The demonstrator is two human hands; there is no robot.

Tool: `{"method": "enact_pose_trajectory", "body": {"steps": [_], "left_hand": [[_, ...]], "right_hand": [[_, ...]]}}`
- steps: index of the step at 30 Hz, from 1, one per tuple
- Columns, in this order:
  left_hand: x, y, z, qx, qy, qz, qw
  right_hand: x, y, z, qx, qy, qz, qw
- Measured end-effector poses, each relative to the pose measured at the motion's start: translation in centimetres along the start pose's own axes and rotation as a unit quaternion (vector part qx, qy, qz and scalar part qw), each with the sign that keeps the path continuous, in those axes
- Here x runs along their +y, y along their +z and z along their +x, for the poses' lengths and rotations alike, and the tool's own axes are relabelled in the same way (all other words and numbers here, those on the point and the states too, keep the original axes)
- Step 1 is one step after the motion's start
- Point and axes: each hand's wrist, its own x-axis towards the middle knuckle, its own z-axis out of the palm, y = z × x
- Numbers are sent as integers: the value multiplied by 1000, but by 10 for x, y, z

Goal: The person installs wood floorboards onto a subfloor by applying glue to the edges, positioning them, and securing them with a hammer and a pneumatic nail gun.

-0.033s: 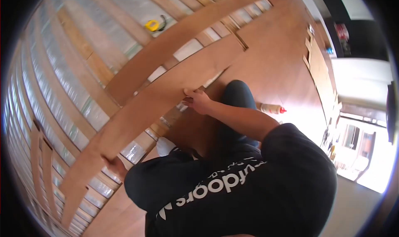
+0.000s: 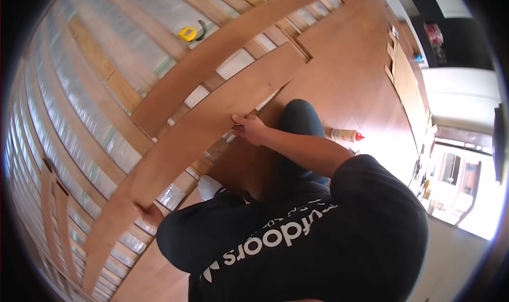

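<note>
A long brown wooden floorboard point(image 2: 183, 135) lies slantwise before me across pale wooden battens. My right hand point(image 2: 250, 128) grips its near edge around the middle, thumb on top and fingers curled at the underside. Farther left, my left hand point(image 2: 151, 215) is closed on the same edge, its fingertips partly hidden. Between the floorboard and the laid floor point(image 2: 339, 63), a narrow dark gap tapers off to the right. Beyond the floorboard lies a second loose plank point(image 2: 222, 37), roughly parallel to it.
A yellow tape measure point(image 2: 187, 34) rests among the battens point(image 2: 124, 122), with shiny plastic sheeting between them. Beside my bent knee point(image 2: 302, 119) a bottle with a red cap point(image 2: 346, 135) lies on the floor. Cardboard strips point(image 2: 403, 85) line the right side. Narrow boards point(image 2: 55, 217) lie far left.
The view has shifted slightly. At its left end the held floorboard lines up more closely with the piece beyond it. Both hands keep their hold.
</note>
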Motion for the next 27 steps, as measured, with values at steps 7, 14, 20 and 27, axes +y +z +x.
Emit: {"method": "enact_pose_trajectory", "body": {"steps": [7, 14, 20, 27], "left_hand": [[-50, 7, -98, -36, -52, -27, 998], [-101, 16, -108, -20, -141, -91, 986], [-121, 41, -122, -45, -183, -118, 975], [-99, 33, -131, -84, -237, -93, 963]], "right_hand": [[7, -61, 26, 28, -71, -30, 997], [-51, -108, 57, 90, -17, -231, 969], [-65, -125, 32, 80, 65, -547, 831], [-104, -73, -46, 110, -180, -734, 646]]}}
